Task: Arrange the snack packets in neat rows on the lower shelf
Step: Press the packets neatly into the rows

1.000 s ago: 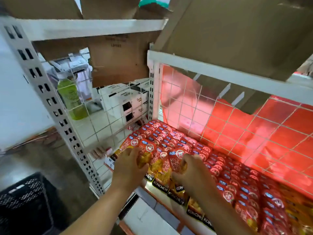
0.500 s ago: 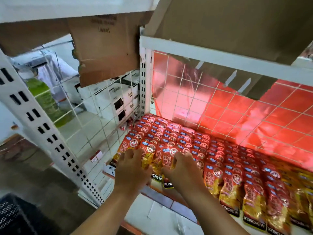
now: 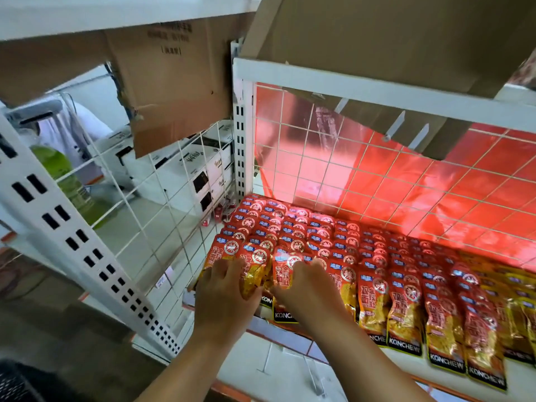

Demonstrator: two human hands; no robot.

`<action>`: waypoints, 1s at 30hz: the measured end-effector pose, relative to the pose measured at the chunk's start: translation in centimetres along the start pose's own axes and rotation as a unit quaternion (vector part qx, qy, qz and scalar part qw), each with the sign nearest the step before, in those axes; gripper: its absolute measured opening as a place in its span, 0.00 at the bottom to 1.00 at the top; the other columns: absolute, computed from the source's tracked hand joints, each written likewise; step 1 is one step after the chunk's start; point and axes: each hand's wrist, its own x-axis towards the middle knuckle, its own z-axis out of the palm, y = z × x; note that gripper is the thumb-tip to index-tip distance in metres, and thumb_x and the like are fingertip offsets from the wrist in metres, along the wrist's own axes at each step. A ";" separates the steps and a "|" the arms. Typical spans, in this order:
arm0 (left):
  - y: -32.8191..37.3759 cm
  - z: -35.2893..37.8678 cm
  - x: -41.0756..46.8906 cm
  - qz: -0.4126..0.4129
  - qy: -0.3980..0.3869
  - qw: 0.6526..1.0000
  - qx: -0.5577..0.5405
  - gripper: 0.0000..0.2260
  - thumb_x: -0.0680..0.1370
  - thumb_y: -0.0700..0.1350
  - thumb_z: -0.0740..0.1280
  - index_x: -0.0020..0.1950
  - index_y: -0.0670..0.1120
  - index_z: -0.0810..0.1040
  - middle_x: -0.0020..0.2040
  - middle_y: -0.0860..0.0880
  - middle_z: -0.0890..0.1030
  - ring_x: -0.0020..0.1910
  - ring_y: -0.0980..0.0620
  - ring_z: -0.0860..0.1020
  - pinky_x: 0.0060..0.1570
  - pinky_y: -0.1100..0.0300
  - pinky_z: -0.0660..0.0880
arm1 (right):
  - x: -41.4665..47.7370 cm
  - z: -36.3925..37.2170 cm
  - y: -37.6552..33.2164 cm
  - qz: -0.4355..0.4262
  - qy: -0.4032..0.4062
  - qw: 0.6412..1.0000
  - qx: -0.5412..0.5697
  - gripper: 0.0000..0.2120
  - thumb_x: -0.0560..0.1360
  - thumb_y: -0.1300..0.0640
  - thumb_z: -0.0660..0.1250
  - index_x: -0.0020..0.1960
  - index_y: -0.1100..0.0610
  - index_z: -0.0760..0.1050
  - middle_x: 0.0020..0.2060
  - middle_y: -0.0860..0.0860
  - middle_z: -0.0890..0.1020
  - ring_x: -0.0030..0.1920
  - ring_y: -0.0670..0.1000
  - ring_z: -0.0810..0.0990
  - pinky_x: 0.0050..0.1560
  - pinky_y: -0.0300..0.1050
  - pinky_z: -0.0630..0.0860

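Both of the person's hands are down at the left end of the lower shelf (image 3: pixel 406 364), side by side and nearly touching. The left hand (image 3: pixel 223 297) has its fingers bent over the crinkled yellow front of the end packet and grips it. The right hand (image 3: pixel 307 291) is curled the same way on the packet next to it. How their thumbs lie cannot be told. The snack packets (image 3: pixel 374 303) lie under and all around that grip. Red-and-gold bags overlap in rows that run away from the fingertips to the back of the shelf and off to the right of the right hand, and the front ones hang over the shelf's white edge. Beyond the fingertips stands a white wire grid (image 3: pixel 327 158) with a shiny red foil sheet (image 3: pixel 464 184) behind it, which glows red over the packets. Above the hands a white shelf rail (image 3: pixel 348 82) carries brown cardboard (image 3: pixel 174 82), one torn flap hanging down. To the left of the left hand a wire side panel (image 3: pixel 162 198) closes the bay. Through it show stacked white boxes (image 3: pixel 197 169) and a green bottle (image 3: pixel 58 169). A slotted white upright (image 3: pixel 58 221) slants down nearer the wrists, over a dull grey floor (image 3: pixel 72 329) and the corner of a black crate (image 3: pixel 14 384).
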 end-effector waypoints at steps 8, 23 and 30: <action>-0.5 0.3 -0.3 0.014 0.009 1.000 -0.007 0.32 0.67 0.61 0.80 0.64 0.47 0.76 0.58 0.45 0.81 0.57 0.41 0.81 0.51 0.44 0.81 | 0.3 0.0 -1.1 0.005 -0.040 0.999 -0.030 0.29 0.73 0.31 0.68 0.47 0.60 0.74 0.54 0.59 0.77 0.44 0.53 0.75 0.35 0.39 0.66; 1.3 0.9 -1.8 0.156 -0.014 0.987 -0.017 0.16 0.72 0.57 0.72 0.58 0.54 0.80 0.59 0.52 0.79 0.59 0.44 0.75 0.55 0.44 0.74 | 1.3 0.2 -1.0 -0.041 -0.087 0.992 -0.076 0.08 0.78 0.61 0.66 0.57 0.59 0.77 0.50 0.56 0.79 0.46 0.52 0.77 0.39 0.40 0.69; 1.8 0.8 -1.4 0.176 -0.030 0.984 -0.013 0.18 0.74 0.57 0.68 0.62 0.53 0.78 0.62 0.54 0.77 0.59 0.46 0.73 0.53 0.45 0.74 | 5.3 -3.8 0.4 -0.023 0.002 0.998 -0.063 0.06 0.76 0.64 0.60 0.44 0.58 0.74 0.40 0.54 0.80 0.40 0.56 0.79 0.37 0.46 0.72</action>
